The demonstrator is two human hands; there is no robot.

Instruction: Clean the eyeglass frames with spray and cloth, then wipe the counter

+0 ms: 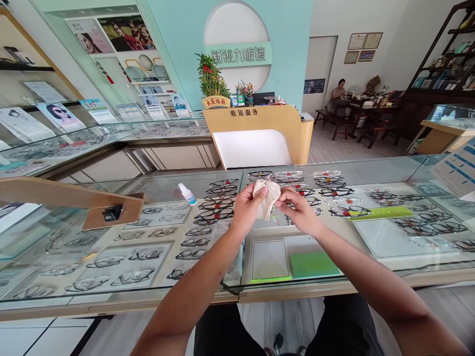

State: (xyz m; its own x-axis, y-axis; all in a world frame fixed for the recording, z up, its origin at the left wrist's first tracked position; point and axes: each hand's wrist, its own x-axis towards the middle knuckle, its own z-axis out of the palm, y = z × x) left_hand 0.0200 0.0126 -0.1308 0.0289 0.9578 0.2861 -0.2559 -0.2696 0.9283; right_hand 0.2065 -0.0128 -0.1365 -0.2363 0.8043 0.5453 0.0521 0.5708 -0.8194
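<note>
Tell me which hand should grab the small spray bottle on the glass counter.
Left, probably. The left hand is nearer the spray bottle, which lies on the glass counter to its left. The right hand sits beyond the cloth that both hands grip and would have to cross over.

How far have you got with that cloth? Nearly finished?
Looks done: the spray bottle lies set aside on the glass counter. In hand: left hand and right hand both pinch the bunched cream cloth; anything inside it is hidden. Left: the cloth is not yet put down.
</note>
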